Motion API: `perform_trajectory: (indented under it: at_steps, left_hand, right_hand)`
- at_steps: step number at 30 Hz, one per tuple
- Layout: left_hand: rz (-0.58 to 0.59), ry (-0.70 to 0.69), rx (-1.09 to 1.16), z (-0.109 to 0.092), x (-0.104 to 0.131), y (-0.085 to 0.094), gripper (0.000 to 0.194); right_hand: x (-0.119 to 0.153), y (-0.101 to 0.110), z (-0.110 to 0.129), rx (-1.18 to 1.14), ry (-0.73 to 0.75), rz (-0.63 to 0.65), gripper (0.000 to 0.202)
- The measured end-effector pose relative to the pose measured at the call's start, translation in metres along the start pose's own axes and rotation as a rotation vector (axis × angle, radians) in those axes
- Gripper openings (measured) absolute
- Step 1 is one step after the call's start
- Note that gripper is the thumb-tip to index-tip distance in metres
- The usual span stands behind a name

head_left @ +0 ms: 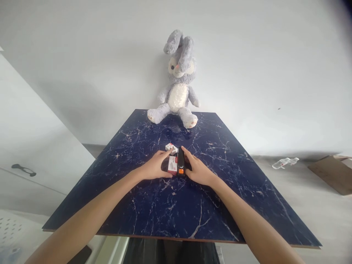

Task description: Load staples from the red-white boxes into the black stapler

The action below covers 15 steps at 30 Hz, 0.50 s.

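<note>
My left hand [157, 165] is around a small red-and-white staple box [172, 164], thumb at its near end and fingers at its far end. Against the box's right side lies a black stapler [180, 158] with an orange patch at its near end. Along the stapler's right side, my right hand [198, 169] grips it, forefinger at the far tip and thumb by the orange part. Just beyond the left fingertips sits a second small white-and-red box [171, 147], set at an angle and partly covered by a finger.
A grey plush rabbit [178, 97] sits at the far end of the dark blue marbled table [176, 209], against the wall. On the floor to the right are a clear plastic bottle [284, 162] and a cardboard box [331, 174]. A white cabinet [35, 139] stands left.
</note>
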<state>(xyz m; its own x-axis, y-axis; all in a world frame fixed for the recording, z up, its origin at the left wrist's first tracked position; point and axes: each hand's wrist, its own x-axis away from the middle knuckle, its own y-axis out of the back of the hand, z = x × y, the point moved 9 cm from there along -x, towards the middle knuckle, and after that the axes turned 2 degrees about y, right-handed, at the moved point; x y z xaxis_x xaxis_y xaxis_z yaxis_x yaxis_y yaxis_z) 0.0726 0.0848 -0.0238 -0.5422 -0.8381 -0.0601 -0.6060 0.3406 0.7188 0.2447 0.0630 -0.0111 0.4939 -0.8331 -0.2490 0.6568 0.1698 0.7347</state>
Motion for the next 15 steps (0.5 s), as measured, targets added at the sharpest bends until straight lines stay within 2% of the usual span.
perform_trajectory:
  at_steps: [9,15]
  left_hand:
    - [-0.022,-0.032,-0.106,-0.012,0.004,0.001,0.108]
    - [0.014,-0.015,-0.13,-0.012,0.006,-0.003,0.103]
  right_hand:
    - [0.0,0.001,0.002,-0.01,-0.006,0.006,0.097]
    - [0.0,0.0,-0.002,-0.032,0.017,0.003,0.097]
